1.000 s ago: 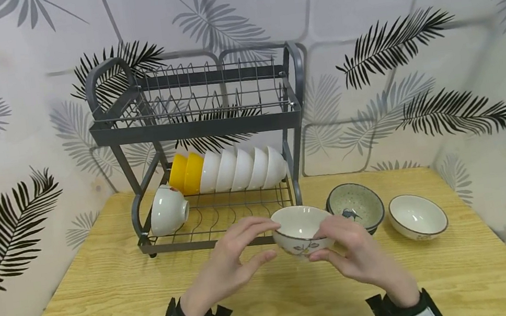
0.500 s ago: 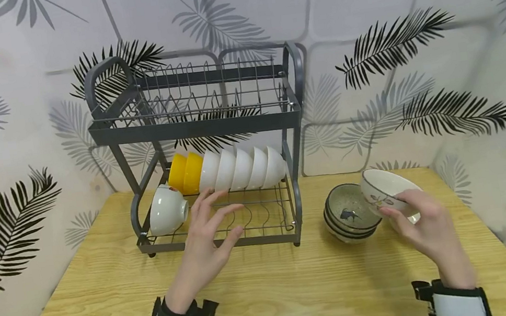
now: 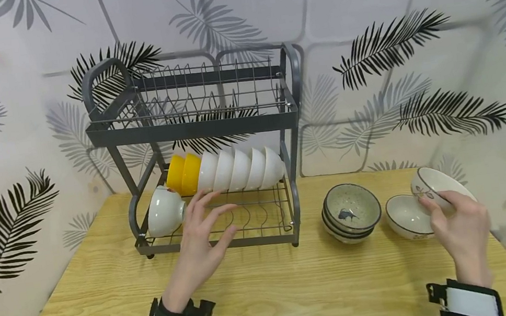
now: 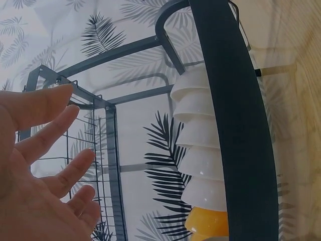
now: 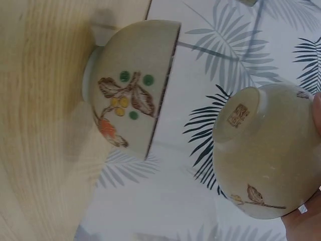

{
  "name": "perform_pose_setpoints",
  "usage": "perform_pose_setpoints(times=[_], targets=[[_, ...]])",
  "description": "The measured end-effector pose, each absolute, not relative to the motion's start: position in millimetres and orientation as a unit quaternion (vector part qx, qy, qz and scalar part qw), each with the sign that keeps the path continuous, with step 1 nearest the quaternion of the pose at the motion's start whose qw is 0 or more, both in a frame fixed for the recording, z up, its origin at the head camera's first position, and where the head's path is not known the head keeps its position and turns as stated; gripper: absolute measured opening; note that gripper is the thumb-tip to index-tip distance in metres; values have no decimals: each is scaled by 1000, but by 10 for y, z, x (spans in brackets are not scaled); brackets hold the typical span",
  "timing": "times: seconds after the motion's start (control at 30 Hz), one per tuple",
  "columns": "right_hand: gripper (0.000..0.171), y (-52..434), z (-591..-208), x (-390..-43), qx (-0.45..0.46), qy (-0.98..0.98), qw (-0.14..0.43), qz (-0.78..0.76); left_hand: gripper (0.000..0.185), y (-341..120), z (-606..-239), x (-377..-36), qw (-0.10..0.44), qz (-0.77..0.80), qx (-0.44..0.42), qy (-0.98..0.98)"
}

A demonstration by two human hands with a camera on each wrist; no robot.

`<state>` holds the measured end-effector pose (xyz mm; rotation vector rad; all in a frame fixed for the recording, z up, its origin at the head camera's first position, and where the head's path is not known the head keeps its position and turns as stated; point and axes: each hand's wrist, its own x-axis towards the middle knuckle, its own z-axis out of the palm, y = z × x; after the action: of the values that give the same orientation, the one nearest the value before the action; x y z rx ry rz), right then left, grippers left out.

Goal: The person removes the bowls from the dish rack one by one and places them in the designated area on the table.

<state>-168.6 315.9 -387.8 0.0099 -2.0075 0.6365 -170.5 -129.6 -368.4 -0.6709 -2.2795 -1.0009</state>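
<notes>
The two-tier dish rack (image 3: 192,126) stands at the table's (image 3: 269,293) back left, a row of white and yellow bowls (image 3: 226,171) on its lower shelf. The left hand (image 3: 201,238), fingers spread and holding nothing, hovers before that shelf near a lone white bowl (image 3: 164,211). Far right, the right hand (image 3: 463,229) grips a tilted leaf-painted bowl (image 3: 436,185), just above and right of a matching bowl (image 3: 407,216) on the table, beside stacked speckled bowls (image 3: 352,211).
</notes>
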Motion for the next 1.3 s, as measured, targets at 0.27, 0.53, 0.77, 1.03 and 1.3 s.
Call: perform_pose_setpoints(times=[0.27,0.53,0.77,1.03,1.3], targets=[[24,3172,-3995,-1755,-31,-860,446,248,32,-1322,-3692,-1702,268,-377,-238,-854],[24,3178,-4098,-1789,-68,-905,349,235,31,-1332,-3697,-1706,261,-376,-239,-856],[31,3177,-4142,-1813,-90,-933,257,233,31,-1326,-3695,-1716,261,-376,-243,-856],[28,3163,-4172,-1822,-89,-936,246,234,31,-1325,-3686,-1706,261,-374,-247,-855],[29,3175,-4157,-1829,-84,-944,225,227,31,-1346,-3689,-1716,257,-373,-241,-858]])
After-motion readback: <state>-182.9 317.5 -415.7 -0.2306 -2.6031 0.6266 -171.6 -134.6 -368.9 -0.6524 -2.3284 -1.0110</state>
